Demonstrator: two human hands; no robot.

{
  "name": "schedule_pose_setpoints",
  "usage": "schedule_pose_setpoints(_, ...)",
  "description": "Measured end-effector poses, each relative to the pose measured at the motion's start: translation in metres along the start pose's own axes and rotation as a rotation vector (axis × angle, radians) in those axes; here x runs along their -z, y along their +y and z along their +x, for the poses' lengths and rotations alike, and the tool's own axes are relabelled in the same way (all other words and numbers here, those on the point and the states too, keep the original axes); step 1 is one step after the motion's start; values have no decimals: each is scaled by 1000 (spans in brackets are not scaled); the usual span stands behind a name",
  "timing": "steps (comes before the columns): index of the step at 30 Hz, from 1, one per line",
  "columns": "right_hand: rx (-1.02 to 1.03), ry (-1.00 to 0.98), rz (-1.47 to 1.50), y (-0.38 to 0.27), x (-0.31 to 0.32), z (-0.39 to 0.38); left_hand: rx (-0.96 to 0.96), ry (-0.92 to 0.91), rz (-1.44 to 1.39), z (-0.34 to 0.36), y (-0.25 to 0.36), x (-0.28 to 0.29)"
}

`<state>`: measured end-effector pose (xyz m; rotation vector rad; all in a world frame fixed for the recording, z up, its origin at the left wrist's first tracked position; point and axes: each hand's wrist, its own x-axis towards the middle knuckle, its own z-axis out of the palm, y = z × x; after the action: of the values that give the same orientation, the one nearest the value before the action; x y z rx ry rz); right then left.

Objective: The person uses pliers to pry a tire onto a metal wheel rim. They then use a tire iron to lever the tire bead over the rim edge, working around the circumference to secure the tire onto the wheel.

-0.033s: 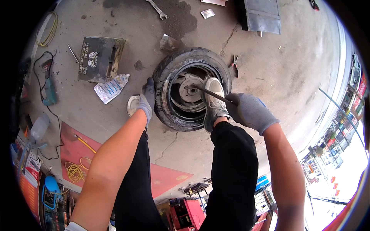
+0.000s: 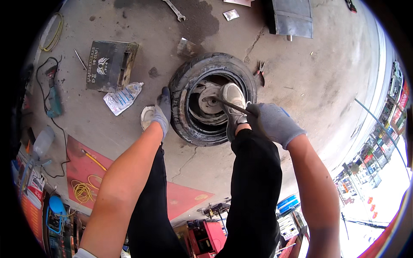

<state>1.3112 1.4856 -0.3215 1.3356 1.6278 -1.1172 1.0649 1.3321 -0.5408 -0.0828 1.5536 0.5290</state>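
Observation:
A motorcycle tire (image 2: 192, 133) with a metal wheel rim and hub (image 2: 202, 115) inside lies flat on the concrete. My gray-gloved left hand (image 2: 162, 111) holds the tire's outer left edge, its fingers partly hidden. My gloved right hand (image 2: 269, 122) grips a long dark metal bar (image 2: 230, 104), which reaches across the hub. My right foot in a light sneaker (image 2: 233, 105) rests on the wheel at its right side. A pale round container (image 2: 147, 118) sits just beside my left hand.
A wrench (image 2: 174, 9), red-handled pliers (image 2: 260, 73), a dark box (image 2: 109, 66), a plastic pouch (image 2: 122, 99), a corded power tool (image 2: 55, 101) and a gray metal piece (image 2: 290, 17) lie around. A red mat (image 2: 185, 198) with yellow hose is lower left; shop clutter lines the rim.
My right hand, the bar and my right foot have shifted slightly to the left and up. My left hand stays at the tire's edge.

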Motion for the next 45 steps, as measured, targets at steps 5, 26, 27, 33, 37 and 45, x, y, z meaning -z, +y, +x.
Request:
schedule_pose_setpoints(5, -18, -176, -86, -10, -26, 83, 181, 30, -185, 49, -32, 10)
schedule_pose_setpoints(26, -379, -763, 1162, -16, -83, 82, -303, 76, -163, 0, -6, -33)
schedule_pose_setpoints(27, -463, -729, 1305, -30, -92, 76, -490, 222, 364, 14, -12, -23)
schedule_pose_setpoints(33, -700, -327, 1745, -99, -141, 50, -547, 363, 811, 28, -16, -12)
schedule_pose_setpoints(37, -487, -175, 1661, -118, -174, 41, -538, 306, 850, 35, -9, -6)
schedule_pose_setpoints(45, -533, 49, 1230, -178, -191, 46, -628, 287, 840, 39, -8, 1)
